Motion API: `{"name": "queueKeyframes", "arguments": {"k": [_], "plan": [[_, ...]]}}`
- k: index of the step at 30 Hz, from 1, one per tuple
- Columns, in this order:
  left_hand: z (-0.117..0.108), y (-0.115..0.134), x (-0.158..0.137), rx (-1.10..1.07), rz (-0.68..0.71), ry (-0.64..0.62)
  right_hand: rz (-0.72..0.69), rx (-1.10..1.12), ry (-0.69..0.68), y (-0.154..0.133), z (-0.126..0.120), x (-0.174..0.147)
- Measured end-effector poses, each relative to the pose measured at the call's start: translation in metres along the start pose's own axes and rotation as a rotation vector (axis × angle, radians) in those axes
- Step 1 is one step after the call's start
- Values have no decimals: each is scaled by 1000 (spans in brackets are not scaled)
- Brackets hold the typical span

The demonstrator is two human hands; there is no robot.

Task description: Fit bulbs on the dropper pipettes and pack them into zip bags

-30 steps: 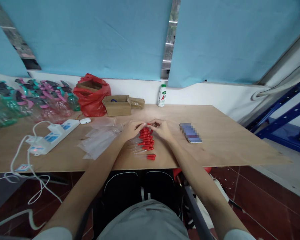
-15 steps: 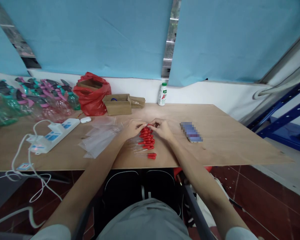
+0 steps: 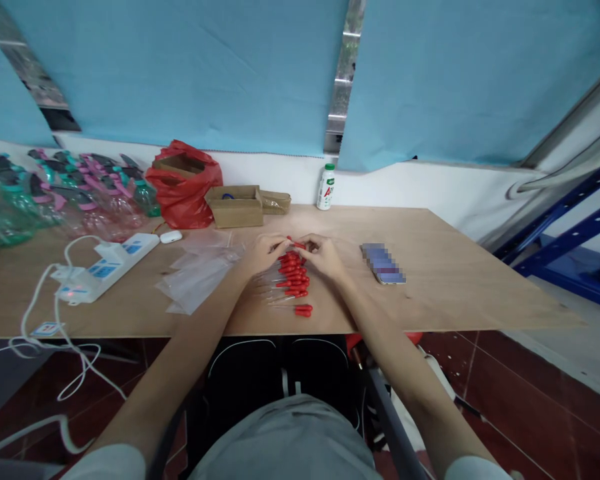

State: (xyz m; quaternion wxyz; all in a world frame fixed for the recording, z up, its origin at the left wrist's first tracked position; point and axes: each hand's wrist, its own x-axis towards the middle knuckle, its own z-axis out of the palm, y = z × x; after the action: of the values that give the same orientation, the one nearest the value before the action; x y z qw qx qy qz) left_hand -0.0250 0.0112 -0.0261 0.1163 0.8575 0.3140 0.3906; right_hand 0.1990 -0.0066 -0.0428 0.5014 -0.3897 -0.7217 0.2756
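Observation:
Red-bulbed droppers with thin clear tubes lie in a row on the wooden table, bulbs toward the right. At the far end of this row my left hand is closed, thumb and fingers pinched by a red bulb. Facing it, my right hand pinches a red dropper bulb between thumb and fingers. The fingertips of both hands nearly meet there, and they partly hide what they grip. Closer to the front edge, a few droppers lie apart from the others.
Clear plastic bags spread left of my left hand. Beyond them are a power strip, a white case, spray bottles, a red bag and a cardboard box. A white bottle stands behind; a phone lies right.
My fingers have shifted slightly at the far end of the row, and more of the red bulb shows between them. The loose droppers and other objects stay in place.

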Motion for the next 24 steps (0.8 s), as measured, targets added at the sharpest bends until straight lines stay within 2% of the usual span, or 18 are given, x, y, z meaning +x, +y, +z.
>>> {"name": "queueKeyframes", "arguments": {"k": [6,10,16,24], "plan": [[5,-6,-2,-188,-110,53,-42,-19,-1,-2,-3,-1],[8,-11,-2,-288,-170,30,-96,-49,0,-7,-5,-2],[10,-14,0,-348,-165,2,-107,-93,3,-9,-3,-5],[10,-14,-2,-321,-159,-39,-173,-185,-12,2,1,-2]]}}
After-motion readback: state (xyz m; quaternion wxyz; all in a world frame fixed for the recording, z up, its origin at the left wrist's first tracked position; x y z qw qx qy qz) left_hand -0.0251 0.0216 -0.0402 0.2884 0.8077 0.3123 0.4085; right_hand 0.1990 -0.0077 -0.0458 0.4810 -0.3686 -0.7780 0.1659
